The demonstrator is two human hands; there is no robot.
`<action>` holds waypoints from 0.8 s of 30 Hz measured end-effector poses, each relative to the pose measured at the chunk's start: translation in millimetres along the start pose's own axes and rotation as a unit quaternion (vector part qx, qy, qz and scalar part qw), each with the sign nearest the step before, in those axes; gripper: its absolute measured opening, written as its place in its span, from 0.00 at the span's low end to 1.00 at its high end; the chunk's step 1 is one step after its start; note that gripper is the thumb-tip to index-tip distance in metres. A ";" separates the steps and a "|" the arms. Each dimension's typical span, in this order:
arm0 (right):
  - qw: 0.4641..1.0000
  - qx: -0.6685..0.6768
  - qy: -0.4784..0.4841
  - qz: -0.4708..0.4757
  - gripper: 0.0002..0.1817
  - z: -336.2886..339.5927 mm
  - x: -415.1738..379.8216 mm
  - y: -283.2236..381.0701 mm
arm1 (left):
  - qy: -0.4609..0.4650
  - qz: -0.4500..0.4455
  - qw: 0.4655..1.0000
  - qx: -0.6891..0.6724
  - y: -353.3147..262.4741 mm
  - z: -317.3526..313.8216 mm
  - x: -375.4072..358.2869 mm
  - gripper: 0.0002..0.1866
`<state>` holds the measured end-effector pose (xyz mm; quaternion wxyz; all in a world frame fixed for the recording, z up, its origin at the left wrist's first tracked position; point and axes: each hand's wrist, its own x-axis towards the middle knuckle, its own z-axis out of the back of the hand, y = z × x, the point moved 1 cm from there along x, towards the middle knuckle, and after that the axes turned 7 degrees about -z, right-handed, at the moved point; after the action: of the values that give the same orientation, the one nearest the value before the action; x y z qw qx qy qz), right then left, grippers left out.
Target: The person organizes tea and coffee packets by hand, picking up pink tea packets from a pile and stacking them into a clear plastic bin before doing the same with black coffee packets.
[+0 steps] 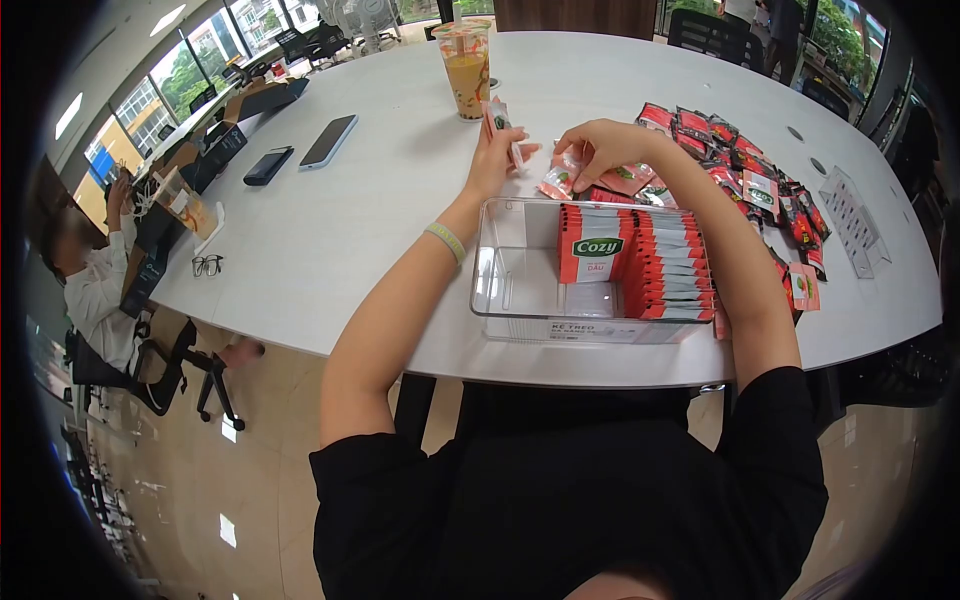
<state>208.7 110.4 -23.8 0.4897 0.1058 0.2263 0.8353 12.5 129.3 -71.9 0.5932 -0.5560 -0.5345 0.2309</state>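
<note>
My left hand (pixel 490 162) is closed round a few upright sachets (pixel 498 116), seen nearly edge-on, beyond the clear plastic box. To its right, the fingers of my right hand (pixel 606 147) pinch a pink and white sachet (pixel 557 180) just above the table. Below both hands stands the clear box (pixel 515 318). Red and silver "Cozy" sachets (pixel 597 247) stand in rows in its middle and right part, while its left part shows bare plastic. A loose heap of red and black sachets (pixel 740 160) spreads over the table right of my right hand.
A cup with an orange drink (pixel 467 75) stands beyond my left hand. A phone (pixel 328 142), a dark case (pixel 268 166) and glasses (pixel 207 265) lie on the left. A clear stand (pixel 853 222) is at the right. A person (pixel 100 290) sits at the left.
</note>
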 end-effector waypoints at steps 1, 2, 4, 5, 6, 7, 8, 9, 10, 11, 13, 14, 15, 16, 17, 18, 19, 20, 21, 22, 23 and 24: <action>1.000 -0.023 0.020 0.003 0.18 -0.5 3.0 0.6 | -0.004 0.012 0.998 -0.061 3.4 3.5 4.1 0.28; 1.000 -0.022 0.020 0.004 0.18 -0.7 3.3 -0.4 | -0.007 0.022 0.992 -0.122 7.1 6.8 6.9 0.25; 0.995 0.085 0.002 -0.056 0.10 0.7 3.8 -8.4 | -0.020 0.041 0.987 -0.155 1.0 3.0 4.3 0.25; 0.995 0.084 0.002 -0.055 0.10 1.3 3.5 -11.9 | -0.033 0.061 0.979 -0.189 -1.8 0.9 2.8 0.24; 0.991 0.101 -0.022 -0.085 0.11 2.5 2.9 -15.3 | -0.033 0.059 0.980 -0.189 -1.5 1.3 2.4 0.24; 0.986 0.116 -0.045 -0.114 0.12 4.3 2.9 -18.7 | -0.027 0.067 0.978 -0.196 -1.1 1.6 2.2 0.23; 0.986 0.115 -0.045 -0.113 0.12 5.8 3.5 -21.3 | -0.022 0.075 0.976 -0.203 -0.5 1.9 2.0 0.23; 0.983 0.140 -0.044 -0.111 0.13 7.0 2.3 -18.7 | -0.022 0.074 0.976 -0.202 -2.4 1.1 0.7 0.23; 0.979 0.166 -0.042 -0.110 0.14 7.5 1.3 -16.3 | -0.030 0.057 0.980 -0.188 -4.2 0.4 -0.6 0.25; 0.979 0.165 -0.042 -0.109 0.14 7.0 -0.7 -14.2 | -0.039 0.041 0.983 -0.173 -5.9 -0.4 -1.6 0.28; 0.991 0.118 -0.007 -0.057 0.22 4.4 -6.0 3.0 | -0.064 0.038 0.984 -0.159 -1.2 1.3 1.6 0.27; 0.991 0.118 -0.006 -0.057 0.22 2.4 -3.1 4.6 | -0.087 0.035 0.985 -0.146 1.3 2.6 2.7 0.26; 0.999 0.031 0.006 -0.043 0.26 -0.3 -0.1 6.4 | -0.088 0.035 0.985 -0.145 1.0 2.3 2.1 0.26; 0.998 -0.055 0.017 -0.028 0.31 -2.2 2.0 7.8 | -0.102 0.031 0.986 -0.129 0.5 2.5 1.8 0.26; 0.998 -0.043 0.030 -0.041 0.31 -1.2 3.0 8.1 | -0.115 0.028 0.987 -0.112 -0.2 2.9 1.4 0.27; 0.998 -0.042 0.030 -0.041 0.31 1.0 2.1 8.7 | -0.115 0.029 0.987 -0.111 -0.8 3.2 0.9 0.27; 0.997 -0.049 0.026 -0.054 0.31 4.4 -0.2 9.3 | -0.106 0.029 0.989 -0.101 -1.4 3.2 0.4 0.26; 0.996 -0.056 0.022 -0.068 0.31 7.1 -2.0 8.6 | -0.096 0.029 0.991 -0.090 -2.0 3.1 0.1 0.25; 0.996 -0.055 0.021 -0.069 0.31 8.1 -2.1 1.9 | -0.096 0.029 0.991 -0.090 -1.2 3.6 0.4 0.25; 0.993 -0.046 -0.019 -0.110 0.31 10.1 -2.6 -8.1 | -0.079 0.033 0.992 -0.092 -0.5 3.8 1.0 0.26; 0.986 -0.036 -0.060 -0.150 0.30 14.0 -4.0 -17.2 | -0.062 0.036 0.993 -0.094 -0.1 4.0 1.9 0.27; 0.986 -0.036 -0.061 -0.151 0.30 18.8 -6.5 -22.5 | -0.060 0.036 0.993 -0.094 -1.4 3.5 1.4 0.27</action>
<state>236.7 119.4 -18.0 0.6263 0.1036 0.1788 0.7517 9.4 131.6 -70.7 0.4963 -0.6132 -0.5682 0.2343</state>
